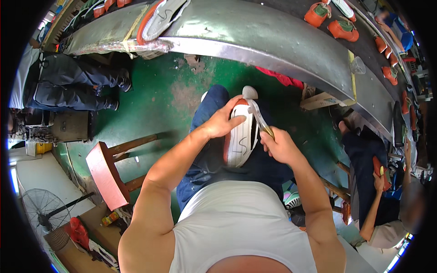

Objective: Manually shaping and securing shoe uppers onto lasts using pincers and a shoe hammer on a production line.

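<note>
Over my lap, an orange-red shoe upper [226,150] is turned with its white underside [240,136] up, showing dark lines. My left hand [221,119] is wrapped round its side near the far end, with the thumb pressed on the white face. My right hand [276,144] is closed on the yellowish handle of a slim grey tool [259,116], which slants up along the shoe's right edge. At the far end of the shoe sits a pale, ribbed, rounded piece [249,93]. I cannot tell whether it is joined to the tool or the shoe.
A metal-edged bench [268,38] curves across the far side, carrying a white-soled shoe [161,22] and several orange shoes [343,30]. A wooden stool [108,175] and a fan [43,214] stand left. A person [68,82] stands far left; another [364,182] works at right.
</note>
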A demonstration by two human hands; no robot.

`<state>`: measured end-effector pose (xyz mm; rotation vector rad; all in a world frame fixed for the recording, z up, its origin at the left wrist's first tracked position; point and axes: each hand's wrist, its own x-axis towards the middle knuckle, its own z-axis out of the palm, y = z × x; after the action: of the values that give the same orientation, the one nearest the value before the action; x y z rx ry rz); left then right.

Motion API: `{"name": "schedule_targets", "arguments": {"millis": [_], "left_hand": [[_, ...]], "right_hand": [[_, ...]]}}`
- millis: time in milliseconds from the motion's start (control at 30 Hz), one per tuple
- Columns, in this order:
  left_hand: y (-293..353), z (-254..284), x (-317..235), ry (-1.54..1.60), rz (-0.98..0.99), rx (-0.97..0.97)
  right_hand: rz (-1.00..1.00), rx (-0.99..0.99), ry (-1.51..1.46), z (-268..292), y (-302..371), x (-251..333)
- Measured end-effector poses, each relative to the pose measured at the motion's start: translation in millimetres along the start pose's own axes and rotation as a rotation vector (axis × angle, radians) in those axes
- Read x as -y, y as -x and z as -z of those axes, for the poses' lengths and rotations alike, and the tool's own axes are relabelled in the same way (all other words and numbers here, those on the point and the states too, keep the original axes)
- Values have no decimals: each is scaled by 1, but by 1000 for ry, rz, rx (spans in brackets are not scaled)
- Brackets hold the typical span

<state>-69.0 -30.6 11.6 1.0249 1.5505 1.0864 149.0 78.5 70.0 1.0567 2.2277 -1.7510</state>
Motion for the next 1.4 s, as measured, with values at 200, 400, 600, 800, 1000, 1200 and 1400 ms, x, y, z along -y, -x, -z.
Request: {"name": "schedule_targets", "arguments": {"millis": [200,400,600,800,1000,1200,1400], "left_hand": [[-6,14,22,165,63,225],[22,-46,33,118,374,-102],[36,-24,15,642,392,198],[60,-43,34,435,319,37],[70,-55,52,293,248,87],[76,-54,54,767,227,64],[77,-56,64,847,168,44]], "right_hand": [[116,-365,71,-38,-6,-44],[12,-374,87,-46,-24,-68],[18,-335,275,-20,-7,-64],[54,-87,194,1,52,-60],[438,-22,633,-5,51,-49],[255,119,1024,-6,49,-8],[455,29,846,-3,49,-26]]}}
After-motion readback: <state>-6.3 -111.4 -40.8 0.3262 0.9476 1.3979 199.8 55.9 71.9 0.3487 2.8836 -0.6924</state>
